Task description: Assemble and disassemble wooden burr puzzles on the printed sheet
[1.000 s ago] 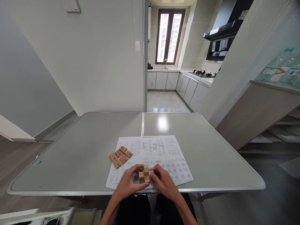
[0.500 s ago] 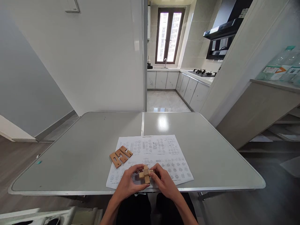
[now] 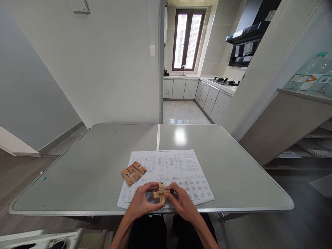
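Observation:
Between my hands, above the near edge of the paper, is a cross-shaped wooden burr puzzle (image 3: 162, 194) of light interlocking blocks. My left hand (image 3: 144, 200) curves round its left side, with thumb and fingers at its near and far ends. On the right arm of the puzzle, my right hand (image 3: 180, 200) pinches a block that carries a dark mark. Flat wooden pieces (image 3: 134, 173) with cut-out slots and printed numbers lie at the left of the printed instruction sheet (image 3: 186, 166). My fingers hide parts of the puzzle.
The sheet lies on a grey folding table (image 3: 77, 173) with a metal rim and a centre seam. A small green bit (image 3: 43, 179) is near its left edge. Plastic bottles (image 3: 308, 74) stand on a shelf at the right; a kitchen is beyond.
The puzzle has tilted slightly in my hands, and its upper block shows more of its side. My hands have barely shifted; the flat pieces and sheet stay put.

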Demonstrator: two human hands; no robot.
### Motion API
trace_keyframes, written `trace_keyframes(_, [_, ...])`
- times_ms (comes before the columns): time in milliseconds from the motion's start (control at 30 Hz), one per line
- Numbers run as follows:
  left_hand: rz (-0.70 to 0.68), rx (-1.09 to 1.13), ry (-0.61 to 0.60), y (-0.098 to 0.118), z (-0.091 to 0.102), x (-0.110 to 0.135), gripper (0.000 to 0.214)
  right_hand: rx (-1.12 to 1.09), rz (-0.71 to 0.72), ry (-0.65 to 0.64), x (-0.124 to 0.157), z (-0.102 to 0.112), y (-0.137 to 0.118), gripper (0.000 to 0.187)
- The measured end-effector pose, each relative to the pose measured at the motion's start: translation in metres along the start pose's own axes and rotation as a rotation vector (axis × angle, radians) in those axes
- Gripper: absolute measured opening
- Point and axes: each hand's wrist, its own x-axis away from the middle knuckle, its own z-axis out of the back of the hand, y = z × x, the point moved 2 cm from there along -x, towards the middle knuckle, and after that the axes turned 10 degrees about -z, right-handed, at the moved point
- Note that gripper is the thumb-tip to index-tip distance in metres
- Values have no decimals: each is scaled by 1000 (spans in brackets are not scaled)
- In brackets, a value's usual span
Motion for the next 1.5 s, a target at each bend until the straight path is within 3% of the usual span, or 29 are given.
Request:
trace_keyframes(233, [20, 29, -7, 2, 1, 0, 47, -33, 42, 18, 2, -2, -1, 19])
trace_keyframes(567, [0, 152, -20, 2, 5, 0, 45, 171, 128, 72, 7, 6, -36, 19])
trace_keyframes(967, [-35, 146, 1, -3, 5, 5, 54, 77, 44, 98, 9, 3, -25, 18])
trace_keyframes(1200, [-59, -31, 96, -3, -2, 8, 58, -162, -78, 80, 7, -3, -26, 51])
trace_keyframes(1500, [-125, -174, 214, -4, -4, 13, 53, -390, -260, -16, -5, -19, -25, 51])
